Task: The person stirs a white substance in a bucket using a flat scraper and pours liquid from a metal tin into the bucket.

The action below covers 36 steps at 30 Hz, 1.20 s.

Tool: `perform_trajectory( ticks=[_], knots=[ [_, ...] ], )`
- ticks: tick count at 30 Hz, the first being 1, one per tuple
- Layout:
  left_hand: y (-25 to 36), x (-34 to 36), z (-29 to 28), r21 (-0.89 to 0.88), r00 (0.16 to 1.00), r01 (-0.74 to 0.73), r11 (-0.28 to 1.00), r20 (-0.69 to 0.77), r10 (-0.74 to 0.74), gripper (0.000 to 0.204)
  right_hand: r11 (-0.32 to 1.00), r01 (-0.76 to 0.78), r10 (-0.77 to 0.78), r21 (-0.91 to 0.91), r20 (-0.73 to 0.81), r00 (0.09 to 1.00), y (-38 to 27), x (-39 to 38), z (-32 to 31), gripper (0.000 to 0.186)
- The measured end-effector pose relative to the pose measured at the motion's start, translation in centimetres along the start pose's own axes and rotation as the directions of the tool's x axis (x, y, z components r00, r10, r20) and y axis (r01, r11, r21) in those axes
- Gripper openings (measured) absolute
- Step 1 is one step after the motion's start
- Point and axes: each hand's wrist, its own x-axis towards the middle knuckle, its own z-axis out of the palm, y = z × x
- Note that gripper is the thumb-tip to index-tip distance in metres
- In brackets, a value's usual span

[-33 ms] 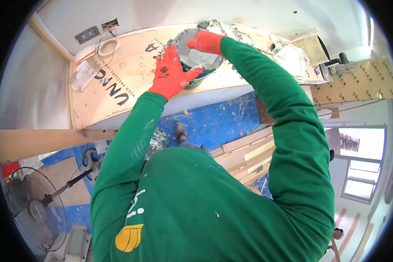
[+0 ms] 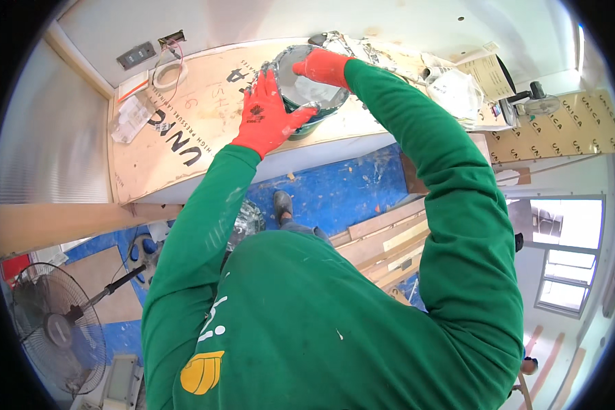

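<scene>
A dark green bucket (image 2: 306,131) with a smeared rim stands near the front edge of a wooden board counter. Pale grey-white paste (image 2: 316,90) lies inside it. My left hand (image 2: 265,117), in a red-orange glove, grips the bucket's left side, fingers spread along the rim and thumb over the near edge. Over the bucket's right side reaches my right hand (image 2: 324,67), gloved alike, with its fingers closed. What it holds inside the bucket is hidden by the hand and cannot be made out. White smears mark both gloves.
Tape roll (image 2: 170,75), clear plastic packet (image 2: 131,119) and wall switch plate (image 2: 136,55) are at left. Crumpled plastic (image 2: 456,92) and a small fan (image 2: 541,102) sit right. Below are a standing fan (image 2: 58,328), wood planks (image 2: 383,242) and blue floor sheeting (image 2: 342,191).
</scene>
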Motion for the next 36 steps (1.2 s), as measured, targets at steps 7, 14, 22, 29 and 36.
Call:
perform_trajectory(
  ticks=[7, 14, 22, 29, 36],
  knots=[
    [-0.7, 0.2, 0.7, -0.021, 1.000, 0.000, 1.000, -0.004, 0.000, 0.124, 0.542, -0.294, 0.625, 0.787, -0.144, 0.767, -2.1, -3.9, -1.9, 0.047],
    [-1.1, 0.3, 0.8, -0.043, 1.000, -0.009, 0.999, 0.010, 0.009, 0.124, 0.819, -0.274, 0.405, 0.504, -0.170, 0.898, -3.2, -2.0, -3.0, 0.059],
    [-0.7, -0.1, 0.8, -0.078, 1.000, -0.002, 0.997, 0.010, 0.003, 0.124, 0.805, -0.283, 0.369, 0.521, -0.066, 0.927, -1.8, -0.4, -0.5, 0.059],
    [-0.8, -0.1, 0.8, -0.084, 0.999, 0.031, 0.996, 0.014, -0.030, 0.126, 0.751, -0.320, 0.315, 0.578, 0.113, 0.942, -3.4, -3.6, -2.7, 0.064],
    [-0.8, 0.1, 0.9, -0.057, 1.000, 0.021, 0.998, 0.021, -0.020, 0.126, 0.764, -0.225, 0.291, 0.605, -0.012, 0.957, -3.0, -3.0, -1.2, 0.062]
  ],
)
